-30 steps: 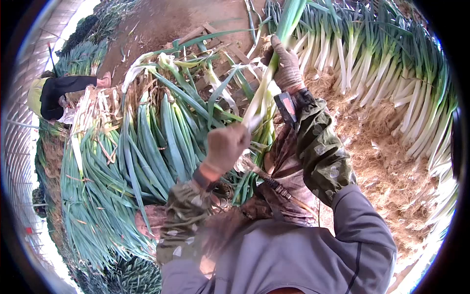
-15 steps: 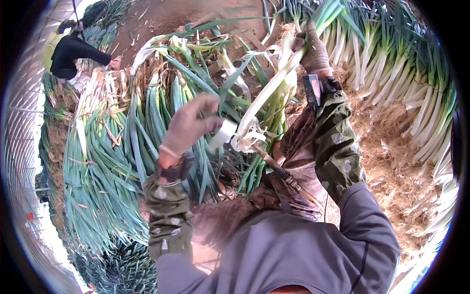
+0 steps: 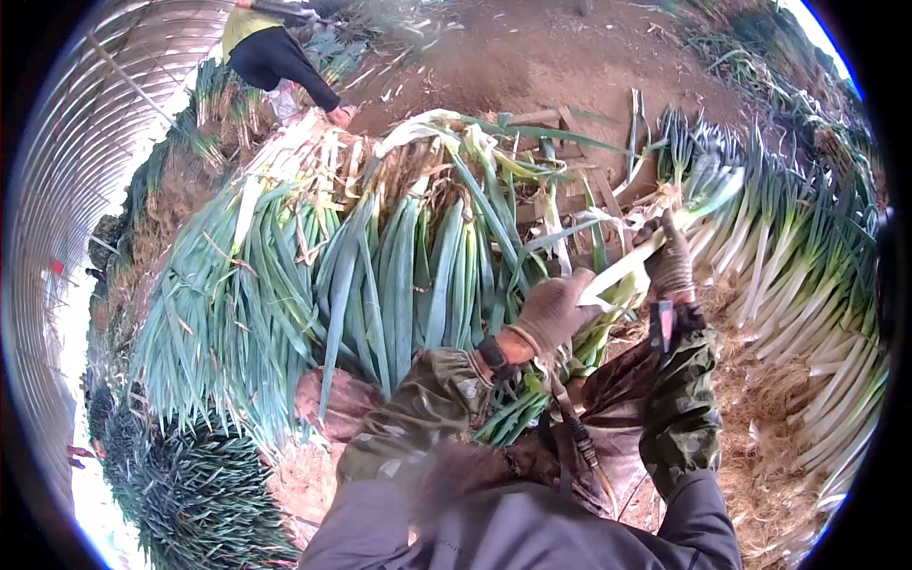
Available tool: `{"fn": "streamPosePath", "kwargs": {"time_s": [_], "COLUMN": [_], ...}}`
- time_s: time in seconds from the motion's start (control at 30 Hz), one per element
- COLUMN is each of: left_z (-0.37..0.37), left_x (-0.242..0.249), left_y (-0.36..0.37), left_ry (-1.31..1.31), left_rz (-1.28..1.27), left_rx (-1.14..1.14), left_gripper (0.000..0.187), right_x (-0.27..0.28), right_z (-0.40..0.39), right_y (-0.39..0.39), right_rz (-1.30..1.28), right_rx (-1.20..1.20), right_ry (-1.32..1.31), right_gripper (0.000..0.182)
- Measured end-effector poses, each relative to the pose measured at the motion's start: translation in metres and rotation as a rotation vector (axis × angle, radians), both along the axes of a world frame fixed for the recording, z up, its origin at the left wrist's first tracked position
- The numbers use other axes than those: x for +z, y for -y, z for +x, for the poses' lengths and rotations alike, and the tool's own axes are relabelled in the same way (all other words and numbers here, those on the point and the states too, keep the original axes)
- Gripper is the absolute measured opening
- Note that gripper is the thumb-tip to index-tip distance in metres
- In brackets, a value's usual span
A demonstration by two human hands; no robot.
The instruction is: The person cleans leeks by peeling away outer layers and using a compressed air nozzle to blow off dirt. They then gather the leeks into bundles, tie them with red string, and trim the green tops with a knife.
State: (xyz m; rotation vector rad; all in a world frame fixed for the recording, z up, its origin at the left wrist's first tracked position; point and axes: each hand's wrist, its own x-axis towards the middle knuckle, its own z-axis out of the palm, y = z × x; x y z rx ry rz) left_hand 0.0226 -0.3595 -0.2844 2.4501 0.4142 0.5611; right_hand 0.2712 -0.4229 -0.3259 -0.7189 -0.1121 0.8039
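A single leek (image 3: pixel 622 271) with a pale stalk lies slantwise between my two gloved hands. My right hand (image 3: pixel 670 256) is closed round its upper part, near the green leaves. At the lower end, the fingers of my left hand (image 3: pixel 556 309) are wrapped against the white stalk. Left of my hands spreads a large heap of green-leaved leeks (image 3: pixel 408 266). Loose peeled leaves (image 3: pixel 617 294) hang beneath the stalk. A thin pipe-like tool with a wrapped joint (image 3: pixel 581 437) stands between my legs, below my left hand.
Rows of white-stalked leeks (image 3: pixel 798 285) curve along the right side, their roots toward me. Another person (image 3: pixel 275 62) bends over at the upper left. Wooden slats (image 3: pixel 579 142) lie beyond the heap on brown soil (image 3: pixel 532 76). A dark green pile (image 3: pixel 199 503) is at the lower left.
The view has shifted, so the heap and other person appear farther right. My left hand has moved from beside the root end onto the stalk. My right hand still holds the leek.
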Motion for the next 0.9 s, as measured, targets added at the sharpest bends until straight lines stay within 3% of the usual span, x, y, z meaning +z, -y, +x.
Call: {"fn": "streamPosePath", "kwargs": {"time_s": [0.03,0.1,0.17,0.23,0.3,0.37,0.43,0.47,0.5,0.57,0.6,0.63,0.67,0.7,0.77,0.9], "left_z": [0.009,0.013,0.003,-0.021,-0.038,-0.056,-0.074,-0.082,-0.091,-0.098,-0.105,-0.109,-0.109,-0.113,-0.116,-0.197], "left_x": [0.005,0.001,0.007,-0.013,-0.019,0.0,0.003,0.012,0.009,0.046,0.052,0.058,0.077,0.079,0.095,0.106], "left_y": [0.004,0.017,0.037,0.049,0.039,0.041,0.046,0.042,0.041,0.046,0.047,0.046,0.049,0.05,0.056,0.071], "left_ry": [-0.14,-0.027,0.044,0.115,0.027,-0.033,-0.068,-0.259,-0.201,-0.331,-0.299,-0.25,-0.295,-0.343,-0.439,-0.844], "left_rz": [-0.09,-0.676,-1.098,-1.224,-1.173,-0.812,-0.728,-0.733,-0.654,-0.376,-0.234,-0.085,-0.233,-0.174,0.006,0.376], "left_rx": [0.004,-0.248,-0.473,-0.345,-0.183,-0.12,-0.096,-0.081,-0.087,-0.028,-0.055,-0.081,-0.031,-0.03,-0.067,-0.564], "left_gripper": [0.06,0.066,0.094,0.08,0.063,0.039,0.03,0.036,0.031,0.023,0.021,0.02,0.016,0.016,0.014,0.012], "right_x": [-0.008,-0.014,-0.018,-0.015,-0.01,-0.017,-0.01,-0.007,-0.022,-0.031,-0.003,-0.005,-0.023,-0.029,-0.025,-0.067], "right_z": [0.005,0.023,0.038,0.038,0.029,0.031,0.03,0.024,0.029,0.024,0.007,0.012,0.023,0.025,0.024,0.132], "right_y": [-0.004,0.0,0.001,-0.002,-0.003,-0.006,-0.009,-0.01,-0.012,-0.021,-0.014,-0.016,-0.023,-0.027,-0.027,-0.001], "right_rz": [-0.019,0.037,0.108,0.044,-0.09,-0.125,-0.15,-0.23,-0.137,-0.211,-0.173,-0.145,-0.209,-0.185,-0.211,-0.372], "right_rx": [-0.002,0.0,-0.014,-0.081,-0.161,-0.187,-0.192,-0.191,-0.099,-0.21,-0.172,-0.156,-0.23,-0.232,-0.19,-0.363], "right_ry": [-0.038,-0.099,-0.124,-0.049,0.063,0.042,-0.019,0.005,0.012,0.18,0.102,-0.003,0.071,0.051,0.034,0.212], "right_gripper": [0.033,0.029,0.031,0.033,0.034,0.035,0.034,0.033,0.031,0.017,0.037,0.037,0.036,0.034,0.035,0.042]}}
